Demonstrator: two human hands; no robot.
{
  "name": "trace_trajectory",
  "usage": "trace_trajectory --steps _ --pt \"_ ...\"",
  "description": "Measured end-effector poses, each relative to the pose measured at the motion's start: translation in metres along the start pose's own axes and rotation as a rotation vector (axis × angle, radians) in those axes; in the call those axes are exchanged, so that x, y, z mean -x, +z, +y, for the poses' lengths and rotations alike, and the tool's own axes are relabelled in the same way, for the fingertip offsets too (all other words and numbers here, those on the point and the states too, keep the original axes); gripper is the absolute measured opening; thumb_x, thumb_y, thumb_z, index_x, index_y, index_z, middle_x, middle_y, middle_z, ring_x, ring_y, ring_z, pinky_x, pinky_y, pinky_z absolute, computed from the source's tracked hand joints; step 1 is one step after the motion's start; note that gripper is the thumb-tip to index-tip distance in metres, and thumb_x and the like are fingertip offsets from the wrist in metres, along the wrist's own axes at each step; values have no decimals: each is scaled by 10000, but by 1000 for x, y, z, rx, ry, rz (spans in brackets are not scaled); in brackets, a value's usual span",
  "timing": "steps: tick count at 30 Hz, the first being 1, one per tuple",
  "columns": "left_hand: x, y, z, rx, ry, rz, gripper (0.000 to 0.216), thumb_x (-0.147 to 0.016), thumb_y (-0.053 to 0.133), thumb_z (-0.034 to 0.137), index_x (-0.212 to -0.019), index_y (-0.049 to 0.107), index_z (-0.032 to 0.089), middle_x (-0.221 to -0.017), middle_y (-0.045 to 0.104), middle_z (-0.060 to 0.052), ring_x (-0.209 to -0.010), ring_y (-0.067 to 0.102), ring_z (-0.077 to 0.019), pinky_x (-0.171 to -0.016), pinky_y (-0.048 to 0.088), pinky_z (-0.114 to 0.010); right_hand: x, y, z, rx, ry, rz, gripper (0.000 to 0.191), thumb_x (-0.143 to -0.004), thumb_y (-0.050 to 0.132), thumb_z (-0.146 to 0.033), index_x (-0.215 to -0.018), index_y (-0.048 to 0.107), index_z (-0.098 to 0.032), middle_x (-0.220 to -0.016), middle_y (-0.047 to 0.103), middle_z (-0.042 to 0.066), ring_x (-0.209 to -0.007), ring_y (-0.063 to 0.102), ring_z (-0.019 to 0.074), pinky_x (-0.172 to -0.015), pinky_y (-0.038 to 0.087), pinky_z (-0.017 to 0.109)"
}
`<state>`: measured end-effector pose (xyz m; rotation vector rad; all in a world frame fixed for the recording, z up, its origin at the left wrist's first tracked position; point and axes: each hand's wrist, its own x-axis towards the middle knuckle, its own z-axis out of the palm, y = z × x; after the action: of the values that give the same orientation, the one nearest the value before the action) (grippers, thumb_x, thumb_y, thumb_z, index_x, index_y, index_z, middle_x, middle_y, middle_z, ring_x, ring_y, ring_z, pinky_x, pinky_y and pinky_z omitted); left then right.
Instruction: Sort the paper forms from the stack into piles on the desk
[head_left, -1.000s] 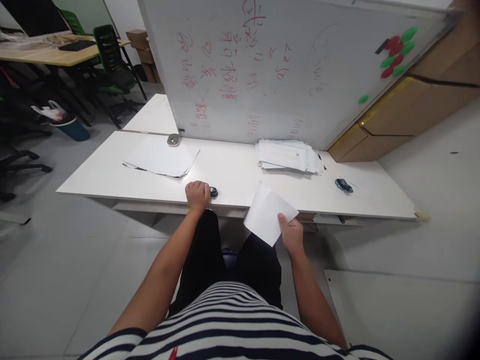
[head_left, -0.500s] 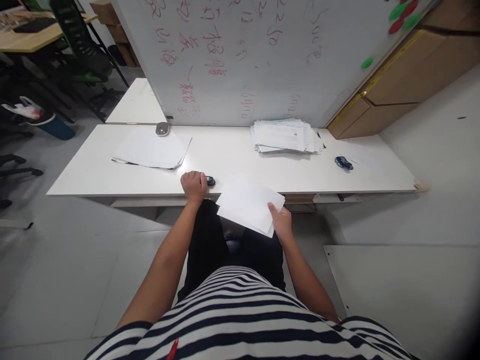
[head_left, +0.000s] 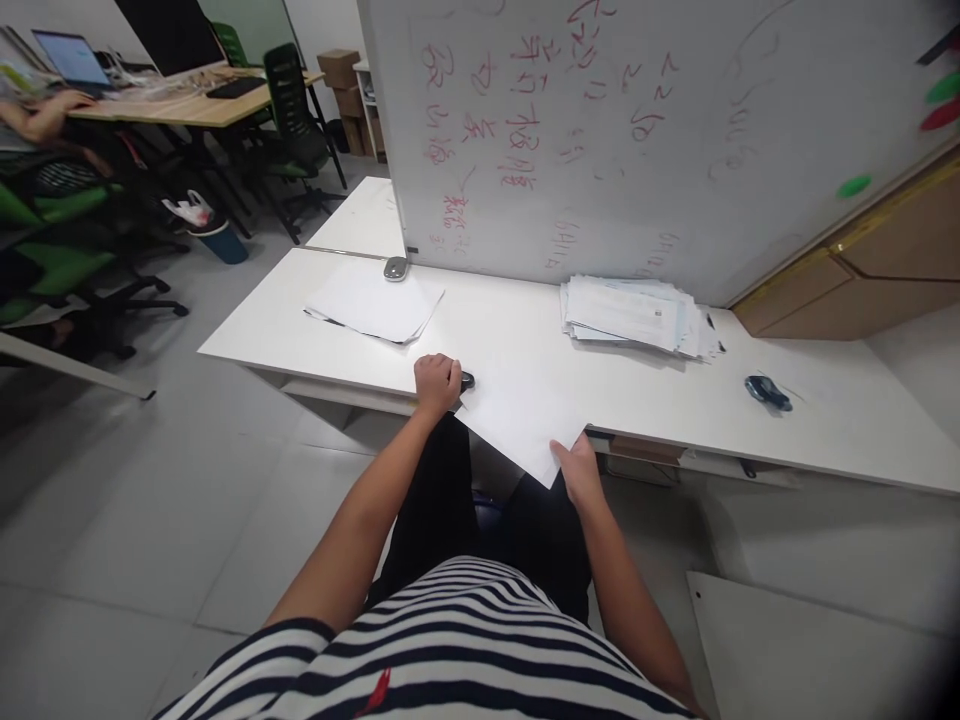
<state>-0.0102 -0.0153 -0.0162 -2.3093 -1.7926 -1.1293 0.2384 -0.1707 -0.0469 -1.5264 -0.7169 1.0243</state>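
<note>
My left hand is closed over a black stapler at the desk's front edge; only its rounded end sticks out to the right of the fingers. A few white paper sheets lie partly over that edge. Their lower right corner is pinched in my right hand, thumb on top. The sheets' left corner is close beside the stapler's end; whether it lies between the jaws I cannot tell.
On the white desk are flat sheets, a grey mouse-like object, a thick paper stack and a dark blue gadget. A whiteboard rises behind. Cartons stand right. Another person's arm rests far left.
The view has turned to the left. My right hand has brought the sheets nearer the stapler, and their edges, fanned apart before, now lie more evenly together. My left hand keeps its grip.
</note>
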Motion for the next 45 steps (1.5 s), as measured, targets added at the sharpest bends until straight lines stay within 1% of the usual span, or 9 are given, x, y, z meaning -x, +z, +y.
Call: trace_trajectory --steps 2,5,8,11,17,23,35,39,45 --pt "1 0 0 -15 16 5 340 -924 368 292 -639 536 214 -734 565 -67 -821 490 -224 -861 313 -405 5 5 0 -116 29 19 493 -644 670 -282 -1117 561 -193 -1104 687 74 -993 655 247 -900 511 429" --pt "1 0 -1 -15 26 9 337 -924 370 291 -636 527 214 -731 565 -67 -815 484 -222 -859 316 -402 8 13 -2 -220 52 33 489 -678 672 -335 -1129 552 -189 -1153 668 90 -1041 641 247 -914 511 432" --pt "0 0 0 3 12 0 328 -919 377 286 -639 532 213 -733 564 -71 -822 487 -227 -859 307 -413 7 18 -3 -165 34 42 549 -683 708 -400 -1159 541 -184 -1182 653 107 -1053 634 251 -909 514 445" --pt "0 0 0 9 2 -6 327 -916 379 279 -636 536 212 -735 564 -73 -826 490 -229 -854 303 -418 5 16 -2 -58 0 74 588 -649 747 -405 -1156 552 -179 -1170 659 113 -1024 642 255 -901 516 451" --pt "1 0 -1 -4 15 0 336 -921 375 281 -626 521 211 -729 559 -71 -818 482 -225 -845 311 -409 4 2 -4 14 -73 124 529 -675 727 -399 -1130 583 -170 -1112 683 108 -965 663 249 -847 540 427" --pt "1 1 -1 -17 28 24 336 -928 369 280 -632 512 210 -729 559 -64 -815 478 -217 -855 313 -397 7 -1 -12 32 -78 59 516 -673 732 -392 -1123 591 -182 -1134 676 103 -1003 650 257 -879 526 433" --pt "2 -2 0 -14 44 30 338 -928 370 281 -638 527 206 -727 568 -57 -809 486 -205 -860 317 -385 -7 14 -19 46 -69 -64 554 -671 735 -388 -1158 581 -174 -1130 677 109 -1007 649 264 -925 493 459" --pt "2 -2 0 0 32 25 340 -928 374 285 -637 531 205 -724 567 -52 -810 490 -198 -864 309 -380 -6 12 -24 4 -58 -49 580 -677 733 -395 -1189 571 -177 -1130 680 101 -996 654 260 -897 512 438" --pt "-1 -3 -2 8 13 -51 348 -923 378 277 -619 528 202 -721 571 -53 -805 491 -198 -846 294 -387 1 7 -27 37 -79 -10 561 -699 717 -390 -1200 574 -182 -1126 680 94 -987 653 253 -891 516 416"
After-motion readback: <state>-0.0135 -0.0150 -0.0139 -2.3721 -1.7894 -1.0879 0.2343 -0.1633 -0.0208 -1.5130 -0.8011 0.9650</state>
